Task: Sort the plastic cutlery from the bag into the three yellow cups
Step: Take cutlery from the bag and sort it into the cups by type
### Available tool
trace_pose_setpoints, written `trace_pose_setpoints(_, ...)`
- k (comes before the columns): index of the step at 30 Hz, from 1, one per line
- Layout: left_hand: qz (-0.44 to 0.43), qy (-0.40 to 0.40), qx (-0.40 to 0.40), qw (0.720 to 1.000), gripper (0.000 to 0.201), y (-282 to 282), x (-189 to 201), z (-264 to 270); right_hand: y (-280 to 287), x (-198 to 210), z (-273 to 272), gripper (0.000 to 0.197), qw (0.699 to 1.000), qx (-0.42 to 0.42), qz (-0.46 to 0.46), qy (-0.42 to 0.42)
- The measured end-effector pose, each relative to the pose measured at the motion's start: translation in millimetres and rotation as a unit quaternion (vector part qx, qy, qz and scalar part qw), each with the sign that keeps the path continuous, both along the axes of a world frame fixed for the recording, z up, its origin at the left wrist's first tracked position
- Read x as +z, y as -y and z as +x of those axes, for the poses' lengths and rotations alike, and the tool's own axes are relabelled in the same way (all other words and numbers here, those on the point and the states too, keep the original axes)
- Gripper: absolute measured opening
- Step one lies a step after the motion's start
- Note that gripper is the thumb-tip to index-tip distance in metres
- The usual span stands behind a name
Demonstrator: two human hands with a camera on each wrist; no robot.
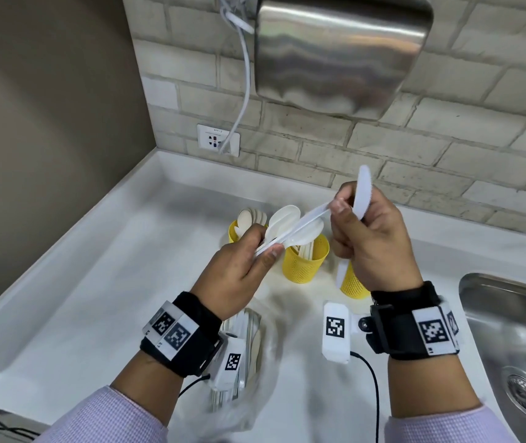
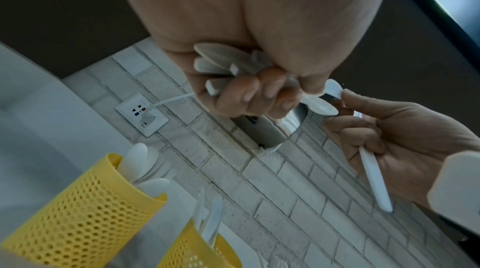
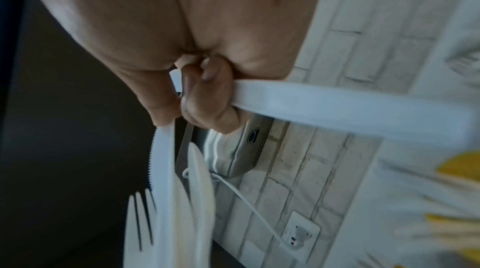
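My left hand [image 1: 263,243] grips a bundle of white plastic cutlery [image 1: 284,223], mostly spoons, above the cups. My right hand [image 1: 341,206] holds a white knife [image 1: 362,193] upright in its curled fingers, and its fingertips pinch the end of one piece [image 1: 309,219] of the bundle. The left wrist view shows the bundle [image 2: 221,65] in my fist and the pinched spoon [image 2: 327,98]. In the right wrist view the knife handle [image 3: 337,108] crosses my palm. Three yellow mesh cups stand behind: the left one [image 1: 233,233] holds spoons, the middle one [image 1: 306,265] holds cutlery, and the right one [image 1: 352,282] is partly hidden.
A clear plastic bag [image 1: 245,353] with more cutlery lies on the white counter [image 1: 111,282] under my left wrist. A steel sink [image 1: 511,330] is at the right. A steel dryer [image 1: 335,49] hangs on the brick wall, its cord plugged into a socket [image 1: 218,140].
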State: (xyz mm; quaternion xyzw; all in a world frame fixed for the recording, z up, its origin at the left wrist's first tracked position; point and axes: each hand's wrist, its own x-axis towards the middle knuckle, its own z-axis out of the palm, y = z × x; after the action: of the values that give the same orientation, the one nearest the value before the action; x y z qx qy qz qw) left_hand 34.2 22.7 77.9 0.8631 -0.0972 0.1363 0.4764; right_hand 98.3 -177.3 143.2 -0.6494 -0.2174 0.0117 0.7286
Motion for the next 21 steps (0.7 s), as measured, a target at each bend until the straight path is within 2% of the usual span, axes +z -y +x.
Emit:
trace_pose_setpoints(2,0.0,-0.004,-0.002,1.0,0.045,0.8,-1.0,0.5,-1.7,-0.4,-2.3,0.008,0.999,0.019,0.032,-0.023)
trace_pose_setpoints(5,0.001,-0.012,-0.003,1.0,0.05,2.1,-2.6,2.2,-6.0,-0.7,-8.7,0.009,0.997,0.016,-0.068,0.038)
trace_pose_setpoints(7,-0.003,-0.017,-0.005,1.0,0.05,2.3,-1.9,1.5,-8.7,-1.3,-10.0,0.012,0.995,-0.002,-0.09,0.053)
trace_pose_setpoints(9,-0.015,-0.016,-0.008,1.0,0.045,2.3,0.7,-0.2,-11.5,-2.5,-7.4,0.018,0.999,-0.028,-0.017,0.008)
trace_pose_setpoints(11,-0.025,-0.01,-0.006,1.0,0.037,2.8,3.9,-1.7,-13.7,-1.2,-4.6,0.021,0.988,-0.069,0.119,-0.064)
trace_pose_setpoints(13,-0.028,-0.004,-0.003,1.0,0.031,3.1,5.6,-2.2,-11.5,-1.4,-0.8,0.021,0.954,-0.112,0.248,-0.129)
trace_pose_setpoints(16,-0.028,0.002,0.003,1.0,0.027,2.7,4.8,-1.9,-4.7,-1.7,-2.3,0.03,0.907,-0.126,0.363,-0.172)
trace_pose_setpoints(18,-0.02,0.014,0.011,1.0,0.023,2.8,3.8,-1.9,-4.5,3.1,-8.1,0.031,0.906,-0.124,0.38,-0.14)
trace_pose_setpoints(21,0.024,0.058,0.046,0.997,0.012,2.8,3.2,-2.5,-7.0,8.8,-18.9,0.027,0.947,-0.183,0.262,-0.008)
